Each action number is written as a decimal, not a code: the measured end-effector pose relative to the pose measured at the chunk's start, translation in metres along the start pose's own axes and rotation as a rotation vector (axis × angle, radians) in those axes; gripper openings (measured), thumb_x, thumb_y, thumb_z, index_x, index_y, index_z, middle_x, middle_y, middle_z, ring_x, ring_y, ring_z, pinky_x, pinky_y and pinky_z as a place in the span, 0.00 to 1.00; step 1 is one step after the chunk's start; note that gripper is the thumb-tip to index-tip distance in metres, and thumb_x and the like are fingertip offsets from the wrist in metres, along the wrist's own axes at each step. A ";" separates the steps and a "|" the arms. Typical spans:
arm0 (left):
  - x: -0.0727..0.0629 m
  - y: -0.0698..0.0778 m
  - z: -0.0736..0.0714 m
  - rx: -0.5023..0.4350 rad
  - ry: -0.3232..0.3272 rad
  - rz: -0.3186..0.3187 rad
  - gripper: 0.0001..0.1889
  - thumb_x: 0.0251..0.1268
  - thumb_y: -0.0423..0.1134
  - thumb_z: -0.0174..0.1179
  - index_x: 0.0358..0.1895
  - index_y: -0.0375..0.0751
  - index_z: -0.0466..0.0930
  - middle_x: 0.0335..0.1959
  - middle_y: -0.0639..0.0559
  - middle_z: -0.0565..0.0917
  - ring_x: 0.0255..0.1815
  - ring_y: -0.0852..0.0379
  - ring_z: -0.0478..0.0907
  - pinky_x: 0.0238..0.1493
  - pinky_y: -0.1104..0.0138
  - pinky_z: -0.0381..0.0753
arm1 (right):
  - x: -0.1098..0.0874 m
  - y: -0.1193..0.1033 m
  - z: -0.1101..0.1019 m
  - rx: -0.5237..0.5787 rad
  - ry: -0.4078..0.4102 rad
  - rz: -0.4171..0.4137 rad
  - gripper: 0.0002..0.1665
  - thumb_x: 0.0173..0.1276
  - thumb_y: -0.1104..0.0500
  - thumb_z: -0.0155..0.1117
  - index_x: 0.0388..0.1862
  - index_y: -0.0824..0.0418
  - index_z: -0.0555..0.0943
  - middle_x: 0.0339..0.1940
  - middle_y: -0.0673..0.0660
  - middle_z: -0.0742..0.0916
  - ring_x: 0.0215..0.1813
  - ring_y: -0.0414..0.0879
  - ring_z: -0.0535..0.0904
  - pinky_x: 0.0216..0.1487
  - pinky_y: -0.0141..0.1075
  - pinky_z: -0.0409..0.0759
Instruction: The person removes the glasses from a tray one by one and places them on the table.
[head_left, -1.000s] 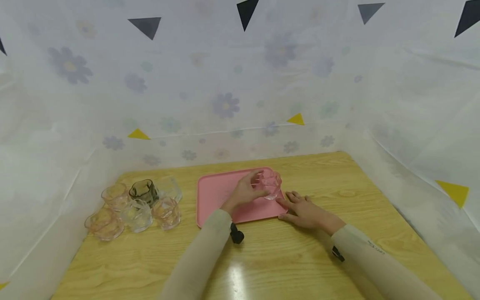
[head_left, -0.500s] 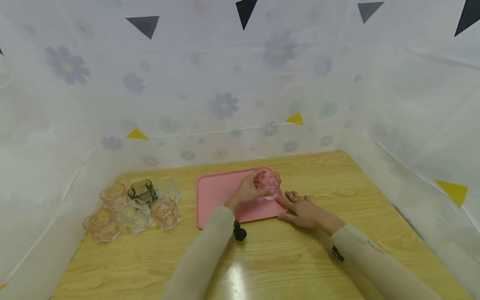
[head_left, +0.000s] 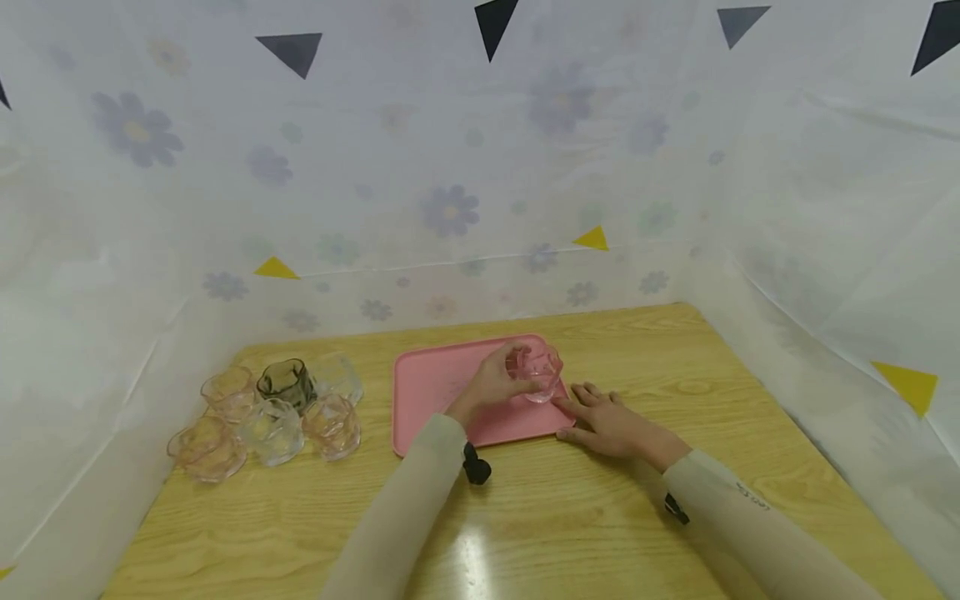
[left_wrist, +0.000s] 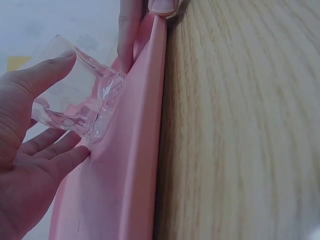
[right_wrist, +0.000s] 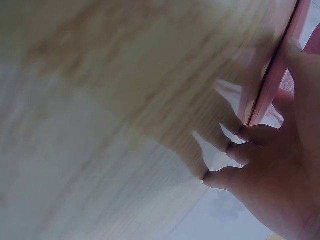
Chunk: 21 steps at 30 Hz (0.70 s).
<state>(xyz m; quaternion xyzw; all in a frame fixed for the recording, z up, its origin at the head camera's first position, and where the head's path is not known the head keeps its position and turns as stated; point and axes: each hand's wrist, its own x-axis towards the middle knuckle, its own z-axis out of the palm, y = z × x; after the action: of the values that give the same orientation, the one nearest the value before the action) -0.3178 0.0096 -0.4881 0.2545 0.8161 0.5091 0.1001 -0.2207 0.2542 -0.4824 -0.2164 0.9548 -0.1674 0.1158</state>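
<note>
A clear, wavy-walled glass cup [head_left: 538,372] is at the right end of the pink tray [head_left: 426,392]. My left hand [head_left: 491,383] grips it from the left, thumb on the near side and fingers on the far side. In the left wrist view the glass cup [left_wrist: 102,107] has its base on or just over the tray; I cannot tell which. My right hand [head_left: 611,423] lies with fingers spread at the tray's near right corner. Its thumb and index finger touch the rim, and the other fingertips rest on the table in the right wrist view.
Several glass cups stand grouped on the left of the wooden table [head_left: 570,517]: a dark grey cup [head_left: 288,387], clear ones such as this cup [head_left: 272,432], and pinkish ones such as this cup [head_left: 332,427]. White flowered sheeting [head_left: 450,150] encloses the back and sides.
The glass cup in my left hand has shifted slightly toward me and lower. My right hand and the tray have stayed in place.
</note>
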 end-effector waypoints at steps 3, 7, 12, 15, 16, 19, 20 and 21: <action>-0.002 -0.001 -0.001 0.002 0.003 0.005 0.43 0.65 0.48 0.76 0.80 0.42 0.66 0.72 0.43 0.77 0.71 0.43 0.76 0.69 0.47 0.80 | 0.001 0.001 0.000 -0.002 0.000 -0.001 0.42 0.82 0.33 0.51 0.86 0.51 0.61 0.85 0.75 0.57 0.86 0.74 0.47 0.78 0.79 0.45; -0.007 0.004 -0.004 -0.009 0.010 -0.008 0.44 0.65 0.50 0.76 0.80 0.44 0.66 0.73 0.45 0.77 0.71 0.43 0.76 0.69 0.47 0.80 | 0.001 0.003 0.001 -0.008 0.002 0.001 0.43 0.82 0.32 0.50 0.86 0.53 0.61 0.86 0.74 0.57 0.86 0.74 0.47 0.78 0.79 0.45; -0.018 0.016 -0.016 -0.051 0.011 -0.029 0.46 0.62 0.52 0.78 0.81 0.48 0.65 0.75 0.48 0.75 0.73 0.45 0.75 0.70 0.49 0.81 | 0.001 0.005 0.002 -0.017 0.014 -0.005 0.44 0.82 0.31 0.49 0.86 0.53 0.62 0.86 0.73 0.57 0.86 0.74 0.48 0.78 0.79 0.46; -0.026 0.018 -0.026 -0.058 0.010 -0.011 0.46 0.61 0.51 0.79 0.80 0.47 0.66 0.75 0.48 0.75 0.73 0.46 0.76 0.69 0.51 0.81 | 0.001 0.005 0.002 -0.016 0.020 -0.007 0.43 0.82 0.32 0.50 0.86 0.52 0.62 0.86 0.73 0.57 0.86 0.74 0.48 0.78 0.79 0.46; -0.028 0.018 -0.030 -0.054 0.012 -0.006 0.46 0.60 0.51 0.79 0.80 0.46 0.66 0.75 0.48 0.75 0.73 0.46 0.76 0.69 0.52 0.82 | 0.001 0.005 0.002 -0.017 0.020 -0.007 0.43 0.82 0.32 0.50 0.86 0.52 0.62 0.86 0.73 0.57 0.86 0.74 0.48 0.78 0.79 0.46; -0.038 0.017 -0.041 -0.039 0.026 0.008 0.44 0.60 0.50 0.79 0.79 0.48 0.68 0.74 0.49 0.76 0.72 0.46 0.77 0.68 0.54 0.83 | 0.000 0.006 0.002 -0.014 0.021 -0.009 0.43 0.82 0.32 0.50 0.86 0.52 0.62 0.86 0.73 0.58 0.86 0.74 0.48 0.78 0.79 0.46; -0.042 0.016 -0.044 -0.036 0.032 0.011 0.44 0.60 0.50 0.79 0.78 0.48 0.69 0.74 0.49 0.76 0.72 0.46 0.77 0.68 0.54 0.83 | 0.000 0.006 0.002 -0.014 0.022 -0.011 0.43 0.82 0.32 0.50 0.86 0.52 0.63 0.86 0.73 0.58 0.86 0.74 0.49 0.78 0.79 0.47; -0.046 0.016 -0.047 -0.031 0.038 0.015 0.44 0.60 0.50 0.79 0.78 0.48 0.69 0.74 0.49 0.76 0.72 0.46 0.77 0.68 0.55 0.83 | 0.001 0.006 0.003 -0.014 0.022 -0.012 0.43 0.82 0.32 0.50 0.86 0.52 0.62 0.86 0.73 0.58 0.86 0.74 0.49 0.78 0.79 0.47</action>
<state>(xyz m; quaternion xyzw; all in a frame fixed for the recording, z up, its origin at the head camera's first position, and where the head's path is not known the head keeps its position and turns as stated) -0.2936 -0.0454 -0.4565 0.2492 0.8080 0.5271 0.0850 -0.2226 0.2582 -0.4870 -0.2212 0.9559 -0.1636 0.1027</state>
